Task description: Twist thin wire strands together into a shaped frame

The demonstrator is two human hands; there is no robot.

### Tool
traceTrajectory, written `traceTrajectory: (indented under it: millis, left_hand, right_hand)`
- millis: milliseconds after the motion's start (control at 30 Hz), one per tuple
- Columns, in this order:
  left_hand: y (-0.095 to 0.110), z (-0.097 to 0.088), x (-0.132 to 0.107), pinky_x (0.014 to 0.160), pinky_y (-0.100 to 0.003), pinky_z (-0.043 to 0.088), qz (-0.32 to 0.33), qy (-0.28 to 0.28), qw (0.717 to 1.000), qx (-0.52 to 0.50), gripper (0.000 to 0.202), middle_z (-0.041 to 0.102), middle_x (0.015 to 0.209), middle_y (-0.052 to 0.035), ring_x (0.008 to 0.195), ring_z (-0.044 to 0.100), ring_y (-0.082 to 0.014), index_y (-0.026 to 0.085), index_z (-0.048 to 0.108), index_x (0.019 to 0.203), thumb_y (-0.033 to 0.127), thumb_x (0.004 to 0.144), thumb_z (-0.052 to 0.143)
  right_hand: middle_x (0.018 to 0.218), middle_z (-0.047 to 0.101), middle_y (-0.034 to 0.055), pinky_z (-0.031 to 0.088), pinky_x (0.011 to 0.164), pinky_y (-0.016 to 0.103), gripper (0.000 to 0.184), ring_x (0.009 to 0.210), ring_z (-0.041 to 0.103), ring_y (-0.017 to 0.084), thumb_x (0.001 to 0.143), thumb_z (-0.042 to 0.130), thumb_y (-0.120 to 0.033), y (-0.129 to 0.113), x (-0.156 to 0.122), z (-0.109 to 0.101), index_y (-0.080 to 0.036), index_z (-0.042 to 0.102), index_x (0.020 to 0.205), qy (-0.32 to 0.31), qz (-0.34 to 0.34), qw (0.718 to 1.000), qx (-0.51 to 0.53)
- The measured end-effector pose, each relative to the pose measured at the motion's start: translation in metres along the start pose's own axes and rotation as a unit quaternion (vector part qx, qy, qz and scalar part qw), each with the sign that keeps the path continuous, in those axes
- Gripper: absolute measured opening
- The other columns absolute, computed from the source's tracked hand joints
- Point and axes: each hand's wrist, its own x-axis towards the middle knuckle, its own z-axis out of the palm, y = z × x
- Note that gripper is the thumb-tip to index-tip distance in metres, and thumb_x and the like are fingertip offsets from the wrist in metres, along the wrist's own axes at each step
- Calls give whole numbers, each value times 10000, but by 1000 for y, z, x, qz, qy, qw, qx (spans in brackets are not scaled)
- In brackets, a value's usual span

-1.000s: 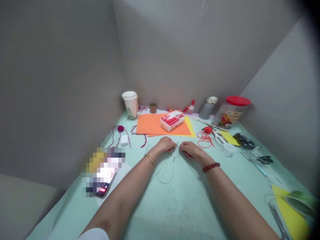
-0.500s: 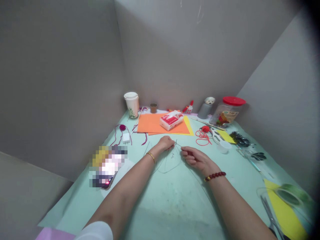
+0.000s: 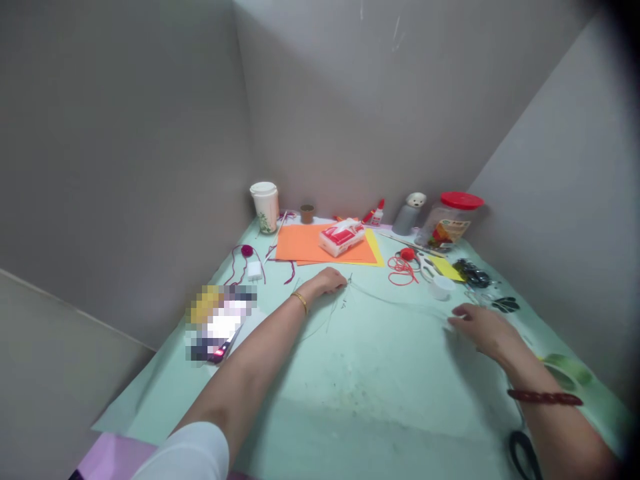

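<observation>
My left hand [image 3: 331, 281] is closed in a pinch above the middle of the table, holding a thin grey-green thread with a small dark knotted end just past the fingertips. From there the thread [image 3: 400, 303] stretches to the right, slightly slack, up to the fingers of my right hand [image 3: 484, 329]. The right hand pinches it, low over the table's right side. Loose loops of the same thread hang below my left wrist. A few tiny dark bits [image 3: 343, 304] lie under the left hand.
Behind the hands are orange paper [image 3: 300, 244], a tissue pack [image 3: 342, 239] and a white cup [image 3: 265, 208]. A phone [image 3: 225, 330] lies left. Rightward sit red cord [image 3: 401, 272], a small white lid [image 3: 442, 288], a red-lidded jar [image 3: 449, 223] and green tape [image 3: 567, 371].
My right hand has moved far to the right and toward me, drawing the thread out in a long line. The left hand keeps its pinch in about the same place.
</observation>
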Motion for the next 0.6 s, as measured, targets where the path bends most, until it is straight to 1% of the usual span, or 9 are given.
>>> traceTrajectory:
  millis: [67, 133, 233, 300, 333, 400, 467, 533, 600]
  left_hand:
    - [-1, 0, 0, 467, -244, 241, 2, -2, 1000, 1, 165, 342, 447, 54, 429, 300, -83, 179, 477, 618, 277, 688, 590]
    - [-3, 1, 1, 462, -245, 231, 8, 0, 1000, 4, 180, 346, 450, 55, 429, 297, -84, 179, 482, 621, 304, 694, 590]
    - [-7, 3, 2, 456, -246, 216, 25, 12, 1000, 11, 182, 354, 456, 58, 433, 303, -85, 178, 493, 631, 322, 700, 582]
    - [-8, 5, 1, 458, -241, 216, 40, 24, 999, 15, 178, 363, 465, 60, 443, 312, -82, 177, 495, 635, 322, 706, 570]
    - [-9, 6, 0, 460, -239, 218, 45, 29, 998, 17, 181, 365, 466, 61, 448, 315, -81, 175, 494, 631, 322, 709, 564]
    - [-10, 6, -2, 464, -234, 231, 51, 30, 998, 22, 189, 369, 464, 61, 454, 322, -78, 170, 498, 620, 323, 713, 558]
    - [-11, 4, -5, 468, -231, 246, 50, 18, 998, 28, 192, 385, 462, 57, 456, 334, -79, 165, 518, 616, 328, 706, 562]
    - [-14, 0, -7, 470, -229, 255, 48, 0, 998, 36, 186, 406, 470, 54, 464, 345, -81, 161, 552, 628, 336, 688, 575]
    - [-17, -7, -10, 474, -225, 257, 48, -19, 998, 45, 186, 428, 481, 50, 480, 359, -84, 157, 590, 644, 342, 666, 590]
  right_hand:
    - [1018, 610, 154, 354, 561, 276, 241, 743, 576, 196, 823, 595, -265, -15, -4, 5, -155, 660, 1027, 25, -18, 999, -41]
    - [993, 630, 86, 376, 636, 265, 196, 842, 579, 199, 848, 555, -259, -46, -13, 13, -175, 659, 992, -6, -80, 997, 6]
    - [804, 629, 19, 361, 643, 235, 155, 746, 563, 150, 866, 498, -201, -101, -27, 35, -180, 648, 834, -77, -145, 981, 101]
    - [797, 618, 17, 341, 642, 231, 132, 751, 548, 142, 865, 507, -197, -132, -29, 52, -171, 630, 826, -72, -159, 979, 101]
    - [840, 615, 28, 333, 638, 231, 115, 769, 544, 145, 864, 523, -212, -143, -28, 60, -166, 628, 876, -65, -160, 981, 92]
    - [974, 590, 65, 320, 623, 236, 191, 812, 539, 157, 869, 545, -259, -156, -23, 74, -156, 603, 1019, -38, -150, 985, 70]
    - [1066, 547, 92, 309, 612, 244, 254, 859, 533, 175, 885, 523, -266, -159, -16, 82, -162, 567, 1113, -17, -138, 989, 39]
    - [1073, 534, 96, 302, 614, 255, 228, 904, 523, 195, 894, 484, -230, -156, -10, 83, -173, 573, 1097, -16, -138, 990, -1]
    - [1041, 544, 106, 297, 627, 267, 180, 946, 508, 222, 889, 466, -192, -152, -6, 81, -159, 600, 1004, -29, -152, 987, -49]
